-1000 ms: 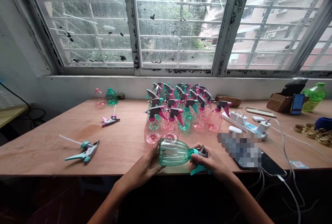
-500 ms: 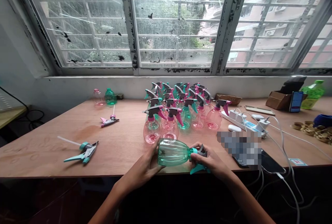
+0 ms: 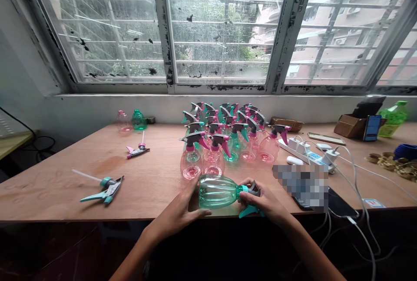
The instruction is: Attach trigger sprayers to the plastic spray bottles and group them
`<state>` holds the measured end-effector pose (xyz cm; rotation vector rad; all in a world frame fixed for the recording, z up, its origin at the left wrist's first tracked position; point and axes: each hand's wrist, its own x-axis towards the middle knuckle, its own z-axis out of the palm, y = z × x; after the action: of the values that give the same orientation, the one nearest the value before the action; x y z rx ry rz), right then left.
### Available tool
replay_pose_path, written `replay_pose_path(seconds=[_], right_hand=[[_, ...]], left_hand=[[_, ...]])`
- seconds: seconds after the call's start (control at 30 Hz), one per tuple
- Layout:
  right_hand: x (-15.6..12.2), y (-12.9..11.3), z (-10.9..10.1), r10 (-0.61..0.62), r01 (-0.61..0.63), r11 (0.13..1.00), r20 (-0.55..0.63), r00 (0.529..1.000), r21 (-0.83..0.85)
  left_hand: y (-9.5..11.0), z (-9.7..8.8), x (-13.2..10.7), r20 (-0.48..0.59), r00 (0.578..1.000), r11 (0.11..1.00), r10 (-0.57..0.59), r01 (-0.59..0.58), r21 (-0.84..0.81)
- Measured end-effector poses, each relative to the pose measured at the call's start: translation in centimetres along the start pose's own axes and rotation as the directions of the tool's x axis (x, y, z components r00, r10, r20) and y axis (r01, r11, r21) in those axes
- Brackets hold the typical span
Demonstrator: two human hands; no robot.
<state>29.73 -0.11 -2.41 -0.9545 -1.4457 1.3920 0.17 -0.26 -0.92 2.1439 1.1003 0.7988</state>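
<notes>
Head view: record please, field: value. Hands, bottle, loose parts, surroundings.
Right hand: closed around the neck end of the clear green plastic spray bottle
Left hand: at the bottle's base, thumb spread; contact unclear
Bottle pose: roughly level, fitted grey plastic spray head toward the right hand
Loose parts: teal-and-grey plastic trigger head, pink-and-grey plastic trigger head, on the brown wooden table's left side
Headless bottles: clear pink plastic bottle, clear green plastic bottle, far left
Group ahead: upright pink and green plastic bottles with trigger heads
</notes>
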Motion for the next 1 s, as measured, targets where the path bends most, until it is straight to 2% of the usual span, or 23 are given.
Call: replay_pose_path(seconds=[0.2, 0.4, 0.63, 0.87, 1.0], right_hand=[[0.1, 0.1, 0.0, 0.008, -0.008, 1.000, 0.005, 1.000, -0.007], [0.0, -0.1, 0.0, 0.008, -0.008, 1.000, -0.005, 1.000, 0.008], [0.1, -0.1, 0.0, -0.010, 0.009, 1.000, 0.010, 1.000, 0.030], [0.0, 0.0, 0.0, -0.013, 0.013, 0.999, 0.011, 1.000, 0.036], [0.0, 0.1, -0.1, -0.017, 0.017, 0.999, 0.014, 1.000, 0.034]], left_hand=[[-0.7, 0.5, 0.0, 0.047, 0.998, 0.985, 0.036, -0.027, -0.172], [0.0, 0.3, 0.1, 0.062, 0.998, 0.975, -0.009, 0.023, -0.220], [0.0, 0.4, 0.0, 0.029, 0.999, 0.990, 0.017, -0.013, -0.143], [0.1, 0.2, 0.0, 0.057, 0.998, 0.983, -0.034, 0.043, -0.177], [0.3, 0.0, 0.0, 0.045, 0.998, 0.992, -0.039, 0.044, -0.119]])
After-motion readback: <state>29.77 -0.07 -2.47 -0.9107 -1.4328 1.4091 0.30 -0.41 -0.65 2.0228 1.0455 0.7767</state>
